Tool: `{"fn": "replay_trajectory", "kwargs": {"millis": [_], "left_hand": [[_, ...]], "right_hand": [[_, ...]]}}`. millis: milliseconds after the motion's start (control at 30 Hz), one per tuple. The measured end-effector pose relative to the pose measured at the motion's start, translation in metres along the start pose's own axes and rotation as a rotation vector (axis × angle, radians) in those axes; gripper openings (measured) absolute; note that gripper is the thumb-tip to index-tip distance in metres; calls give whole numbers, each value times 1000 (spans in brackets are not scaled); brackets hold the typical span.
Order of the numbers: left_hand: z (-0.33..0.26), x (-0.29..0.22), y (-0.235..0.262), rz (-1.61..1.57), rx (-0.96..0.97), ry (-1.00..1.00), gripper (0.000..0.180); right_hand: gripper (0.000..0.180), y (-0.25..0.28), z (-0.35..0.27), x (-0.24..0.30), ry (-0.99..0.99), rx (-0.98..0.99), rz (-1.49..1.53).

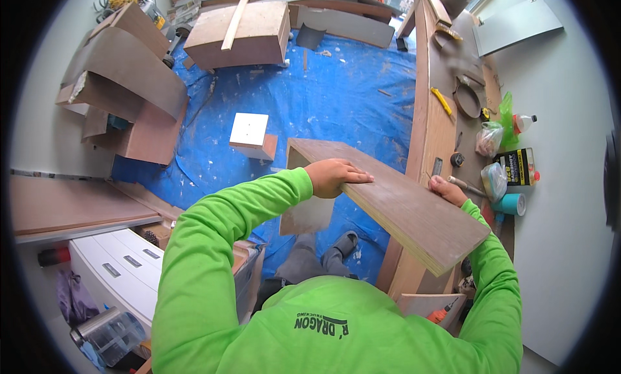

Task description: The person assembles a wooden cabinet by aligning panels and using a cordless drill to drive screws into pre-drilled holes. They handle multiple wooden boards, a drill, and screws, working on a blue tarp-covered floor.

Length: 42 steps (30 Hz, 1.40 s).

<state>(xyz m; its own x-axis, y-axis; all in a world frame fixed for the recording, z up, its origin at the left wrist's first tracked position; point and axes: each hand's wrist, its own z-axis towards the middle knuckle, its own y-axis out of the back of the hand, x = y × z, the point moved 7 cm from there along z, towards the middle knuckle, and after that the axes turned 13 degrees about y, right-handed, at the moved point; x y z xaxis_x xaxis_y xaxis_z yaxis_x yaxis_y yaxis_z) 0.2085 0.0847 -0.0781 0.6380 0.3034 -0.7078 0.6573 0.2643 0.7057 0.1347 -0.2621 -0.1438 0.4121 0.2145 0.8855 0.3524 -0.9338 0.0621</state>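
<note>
An angled wooden piece is in front of me, with a long brown-faced plywood panel [414, 209] on top and a shorter panel [307, 217] hanging down at its left end. My left hand [336, 178] grips the near edge of the long panel, fingers laid over its face and thumb hidden. At the panel's far right edge, above the bench, my right hand [447, 190] is closed in a pinch. A thin tip shows by its fingers, but I cannot make out what it is.
A blue tarp [349, 83] covers the floor, with a white-topped box [249, 129] on it. The wooden bench [420, 121] at right carries a yellow cutter [442, 102], a tape measure [457, 159] and a turquoise cup [513, 204]. A white drawer unit [123, 264] stands at left.
</note>
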Motion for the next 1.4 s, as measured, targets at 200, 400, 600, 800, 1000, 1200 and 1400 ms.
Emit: {"fn": "replay_trajectory", "kwargs": {"millis": [200, 400, 600, 800, 1000, 1200, 1400], "left_hand": [[19, 34, -40, -80, 144, 34, 75], [31, 52, -56, -36, 155, 66, 76], [41, 75, -71, -22, 41, -7, 78], [37, 103, -104, 128, -81, -95, 71], [12, 135, -158, 287, -98, -114, 71], [-21, 164, -212, 298, -148, -64, 64], [-28, 169, -237, 248, -156, 99, 59]], "right_hand": [[25, -7, -23, -51, -172, -6, -42], [26, -18, -30, -14, -321, 21, -268], [32, -19, -29, 3, -296, -21, -444], [30, -52, -33, -51, -174, -181, -371], [26, -98, -33, -115, -110, -370, -243], [24, -148, -35, -171, -116, -438, -211], [23, -172, -52, -200, -66, -496, -243]]}}
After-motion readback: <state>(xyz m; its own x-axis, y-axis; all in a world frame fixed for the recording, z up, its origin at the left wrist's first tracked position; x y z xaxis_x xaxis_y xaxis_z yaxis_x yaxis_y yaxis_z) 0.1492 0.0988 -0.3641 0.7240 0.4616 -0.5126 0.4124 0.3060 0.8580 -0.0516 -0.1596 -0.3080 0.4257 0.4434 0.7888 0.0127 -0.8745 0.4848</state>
